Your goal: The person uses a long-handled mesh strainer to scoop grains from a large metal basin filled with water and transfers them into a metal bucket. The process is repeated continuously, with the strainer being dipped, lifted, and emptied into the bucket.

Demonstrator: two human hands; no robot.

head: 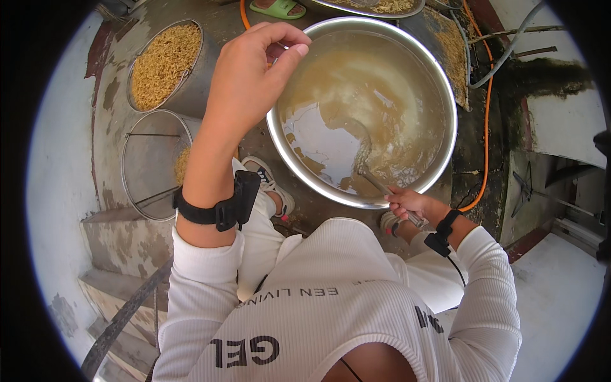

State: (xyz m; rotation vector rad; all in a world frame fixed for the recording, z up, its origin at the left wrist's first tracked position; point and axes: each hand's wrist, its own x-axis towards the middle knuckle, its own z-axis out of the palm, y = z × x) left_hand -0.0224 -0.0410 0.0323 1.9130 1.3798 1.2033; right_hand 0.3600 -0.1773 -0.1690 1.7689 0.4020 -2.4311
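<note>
A wide, shiny metal basin [281,160] stands on the floor in front of me, filled with cloudy yellowish water [401,90]. My right hand [408,203] grips a rod-like handle [374,180] over the near right rim. The handle's far end goes into the water beside a curved, rippled shape, and the submerged part cannot be made out. Raised over the basin's left rim, my left hand [258,67] has thumb and forefinger almost together. Whether anything small is between those fingertips cannot be told.
At left, a metal bucket [205,71] is full of yellow-brown grain; another bucket [157,164] below it has little grain inside. Steps [129,238] and a railing [126,308] lie lower left. An orange hose [487,119] runs along the right. Another person's green-slippered foot [279,8] is beyond the basin.
</note>
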